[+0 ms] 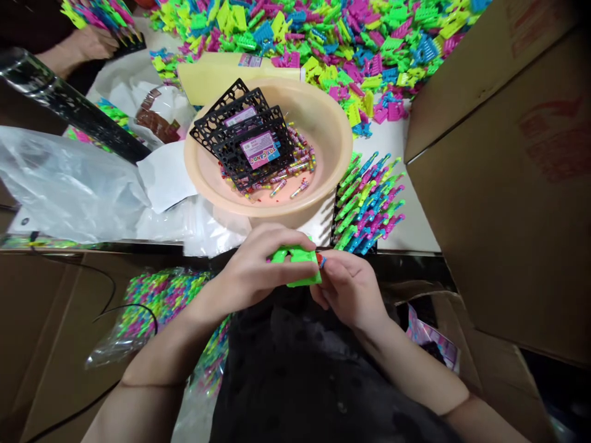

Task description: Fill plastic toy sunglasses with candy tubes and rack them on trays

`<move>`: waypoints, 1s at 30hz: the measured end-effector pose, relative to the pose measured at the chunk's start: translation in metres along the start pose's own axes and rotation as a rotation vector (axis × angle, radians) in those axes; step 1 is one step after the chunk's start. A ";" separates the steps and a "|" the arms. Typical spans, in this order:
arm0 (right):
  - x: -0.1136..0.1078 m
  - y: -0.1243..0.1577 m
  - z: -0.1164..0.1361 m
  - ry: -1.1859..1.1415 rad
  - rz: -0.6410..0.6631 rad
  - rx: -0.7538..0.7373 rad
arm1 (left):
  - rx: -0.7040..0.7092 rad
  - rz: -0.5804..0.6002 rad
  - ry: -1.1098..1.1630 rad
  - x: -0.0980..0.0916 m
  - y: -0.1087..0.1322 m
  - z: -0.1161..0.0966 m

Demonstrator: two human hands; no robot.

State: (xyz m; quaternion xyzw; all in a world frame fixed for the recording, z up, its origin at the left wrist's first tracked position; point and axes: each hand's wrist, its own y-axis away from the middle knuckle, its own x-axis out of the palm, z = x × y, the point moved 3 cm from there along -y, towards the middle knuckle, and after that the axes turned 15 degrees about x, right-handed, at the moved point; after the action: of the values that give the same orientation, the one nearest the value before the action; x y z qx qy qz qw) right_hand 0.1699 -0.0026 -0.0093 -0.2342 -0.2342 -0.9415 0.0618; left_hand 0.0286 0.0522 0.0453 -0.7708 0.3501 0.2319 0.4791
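Observation:
My left hand [247, 264] is wrapped round a bright green plastic toy [305, 274], just in front of the table edge. At the toy's right end, my right hand [355, 289] pinches a small candy tube [321, 261] showing red and blue; most of it is hidden by fingers. Beyond my hands stands a peach plastic basin [339, 154]. Several filled candy tubes [300, 187] lie in its bottom, and black lattice trays [263, 151] with "Toy Candy" labels lean inside it. Right of the basin, a rack of upright coloured toys [369, 203] sits on the table.
A heap of coloured plastic toys [323, 37] covers the back. Tall cardboard boxes [498, 154] wall the right side. A black post [74, 104] and clear plastic bags [69, 184] stand left. Another person's hand [95, 43] holds toys at the far left. Bagged toys [157, 301] lie below.

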 end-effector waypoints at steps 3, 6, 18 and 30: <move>-0.002 0.002 0.006 0.128 -0.008 0.031 | -0.080 0.057 -0.018 0.004 0.004 0.002; -0.008 0.004 0.018 0.335 0.024 0.165 | 0.003 0.182 0.049 0.003 0.004 -0.001; -0.006 0.007 0.037 0.619 0.109 0.085 | -0.123 -0.029 0.129 -0.001 0.016 0.006; -0.021 0.044 0.056 1.043 -0.110 -0.286 | -0.429 -0.169 0.537 0.016 0.001 -0.001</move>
State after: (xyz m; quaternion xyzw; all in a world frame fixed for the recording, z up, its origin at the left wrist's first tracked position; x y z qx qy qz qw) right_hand 0.2213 -0.0151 0.0424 0.2706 -0.0538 -0.9572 0.0880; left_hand 0.0384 0.0460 0.0335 -0.9136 0.3419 0.0489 0.2146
